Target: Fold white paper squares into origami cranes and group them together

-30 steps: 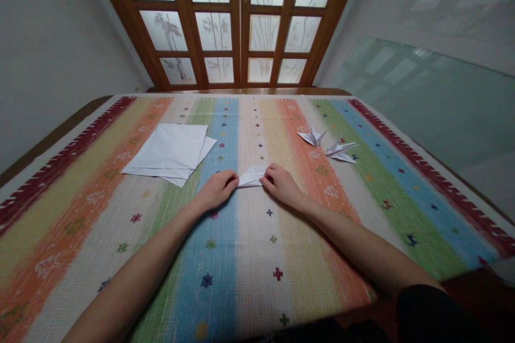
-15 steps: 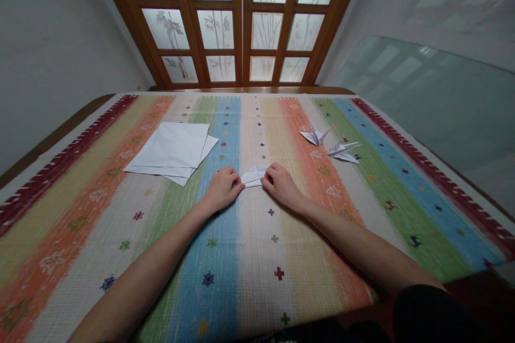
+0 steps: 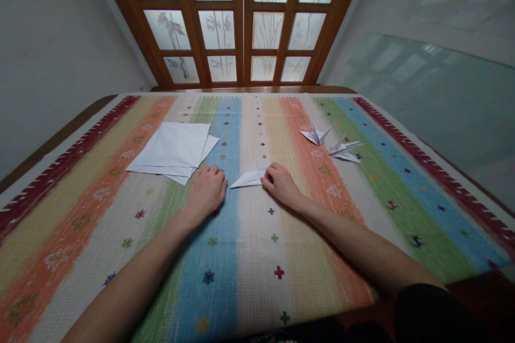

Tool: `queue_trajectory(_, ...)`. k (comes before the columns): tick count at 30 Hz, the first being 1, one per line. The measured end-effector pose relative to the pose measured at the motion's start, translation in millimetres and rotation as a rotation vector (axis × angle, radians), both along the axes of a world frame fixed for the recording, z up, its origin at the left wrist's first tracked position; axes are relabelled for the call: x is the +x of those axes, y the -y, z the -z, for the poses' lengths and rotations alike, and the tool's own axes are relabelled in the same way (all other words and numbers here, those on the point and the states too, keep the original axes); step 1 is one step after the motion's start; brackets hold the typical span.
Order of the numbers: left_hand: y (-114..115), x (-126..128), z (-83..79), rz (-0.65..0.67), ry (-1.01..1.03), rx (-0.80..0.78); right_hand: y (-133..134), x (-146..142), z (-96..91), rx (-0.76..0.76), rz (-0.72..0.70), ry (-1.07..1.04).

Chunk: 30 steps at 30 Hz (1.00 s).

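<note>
A small piece of folded white paper (image 3: pixel 248 177) lies on the striped tablecloth in front of me, its pointed tip toward the left. My right hand (image 3: pixel 279 185) pinches its right end between thumb and fingers. To the left of the tip, apart from the paper, my left hand (image 3: pixel 208 190) rests low over the cloth. Its fingers are curled in, with nothing showing between them. The stack of white paper sheets (image 3: pixel 171 144) sits just beyond that hand.
Two folded paper cranes, a farther one (image 3: pixel 316 135) and a nearer one (image 3: pixel 345 150), sit at the right on the tablecloth (image 3: pixel 257 257). Wooden doors (image 3: pixel 243 21) with frosted panes stand behind the table. A glass panel (image 3: pixel 434 102) leans at the right wall.
My left hand has let go of the folded paper's left end and moved left, uncovering the pointed tip. My right hand keeps its hold in the same place.
</note>
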<state>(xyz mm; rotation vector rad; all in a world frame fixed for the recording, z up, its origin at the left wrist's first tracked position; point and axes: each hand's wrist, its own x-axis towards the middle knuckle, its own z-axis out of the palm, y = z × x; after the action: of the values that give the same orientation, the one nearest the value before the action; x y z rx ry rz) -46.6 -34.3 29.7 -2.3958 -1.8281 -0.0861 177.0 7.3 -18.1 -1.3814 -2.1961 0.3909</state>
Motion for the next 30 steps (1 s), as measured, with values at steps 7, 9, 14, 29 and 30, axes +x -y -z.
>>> queue_trajectory(7, 32, 36, 27.3, 0.461, 0.081, 0.055, 0, 0, 0.8, 0.014, -0.002, -0.017)
queue_trajectory(9, 34, 44, 39.1, 0.453, 0.066, -0.026, 0, 0, 0.0, 0.015, -0.003, -0.015)
queue_trajectory(14, 27, 43, 47.8, 0.407, 0.07, -0.17, 1, 0, -1.3, 0.008, -0.003, -0.006)
queue_trajectory(29, 27, 52, 44.3, 0.282, 0.122, -0.187, 10, 22, -5.3, 0.017, 0.188, 0.107)
queue_trajectory(30, 27, 54, 44.0, 0.262, 0.127, -0.179, 10, 25, -5.7, 0.008, 0.197, 0.107)
